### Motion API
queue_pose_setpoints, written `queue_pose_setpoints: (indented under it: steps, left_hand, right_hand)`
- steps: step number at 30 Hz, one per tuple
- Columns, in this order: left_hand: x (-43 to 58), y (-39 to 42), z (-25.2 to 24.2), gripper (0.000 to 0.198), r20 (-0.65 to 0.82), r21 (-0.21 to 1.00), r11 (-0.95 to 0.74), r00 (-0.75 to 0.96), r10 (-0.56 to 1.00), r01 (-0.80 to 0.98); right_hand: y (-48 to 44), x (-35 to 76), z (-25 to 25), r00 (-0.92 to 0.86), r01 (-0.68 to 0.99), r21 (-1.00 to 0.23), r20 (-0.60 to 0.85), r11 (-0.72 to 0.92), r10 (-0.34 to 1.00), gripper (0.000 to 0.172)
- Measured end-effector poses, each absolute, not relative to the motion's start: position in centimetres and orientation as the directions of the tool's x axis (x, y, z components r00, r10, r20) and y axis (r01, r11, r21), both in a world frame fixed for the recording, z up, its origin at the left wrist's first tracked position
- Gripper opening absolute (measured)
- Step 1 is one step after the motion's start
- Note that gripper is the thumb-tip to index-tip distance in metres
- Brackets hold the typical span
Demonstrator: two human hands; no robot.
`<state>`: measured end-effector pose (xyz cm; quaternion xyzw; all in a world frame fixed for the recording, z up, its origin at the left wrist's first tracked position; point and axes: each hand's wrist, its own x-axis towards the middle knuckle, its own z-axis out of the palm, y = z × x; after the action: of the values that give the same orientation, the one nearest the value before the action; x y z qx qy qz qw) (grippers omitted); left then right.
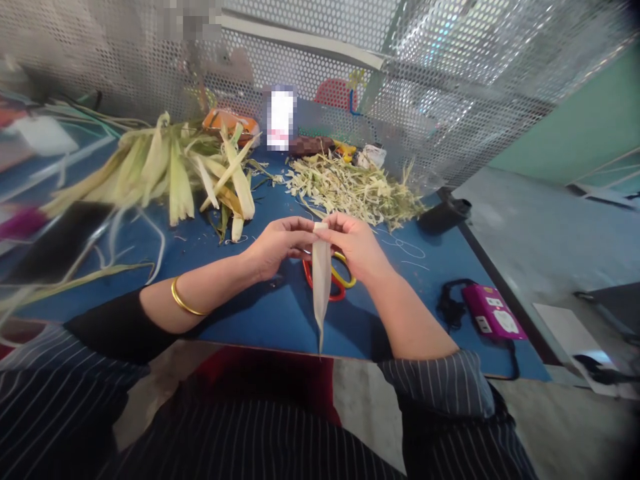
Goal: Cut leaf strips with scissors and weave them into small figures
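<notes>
A pale corn husk (321,287) hangs between my two hands, its broad end up and its narrow tip down toward the table's front edge. My left hand (280,248) pinches the top of the husk from the left. From the other side, my right hand (356,245) grips the same end between thumb and fingers. Scissors with red and yellow handles (345,270) lie on the table behind the husk, their blades hidden. Beyond my hands lies a heap of shredded husk bits (350,183). A pile of whole husks (170,167) spreads to the left.
On the blue table (225,307), a purple power socket box (494,311) with a black cable sits at right. A black cylinder (445,213) lies near the right edge. An orange packet (231,125) and a perforated metal screen (300,60) stand behind. Loose thread lies right of my hands.
</notes>
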<state>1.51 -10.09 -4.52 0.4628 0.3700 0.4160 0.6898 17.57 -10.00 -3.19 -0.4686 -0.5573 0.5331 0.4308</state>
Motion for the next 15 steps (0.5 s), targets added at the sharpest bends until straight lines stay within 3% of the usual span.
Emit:
queue_pose_setpoints:
  steps: [8,15]
  left_hand:
    - [1.49,-10.15,-4.07,0.014,-0.139,0.961,0.209,0.339,0.930,-0.180]
    - [1.57,-10.15,-4.22,0.011,-0.122,0.966,0.189,0.336,0.934,-0.176]
  right_hand:
    - [-9.95,17.53,-3.20,-0.236,0.079,-0.996,0.007,0.027,0.972,0.033]
    - [-9.89,17.41,-3.45,-0.192,0.035,-0.998,0.048,0.056,0.980,0.021]
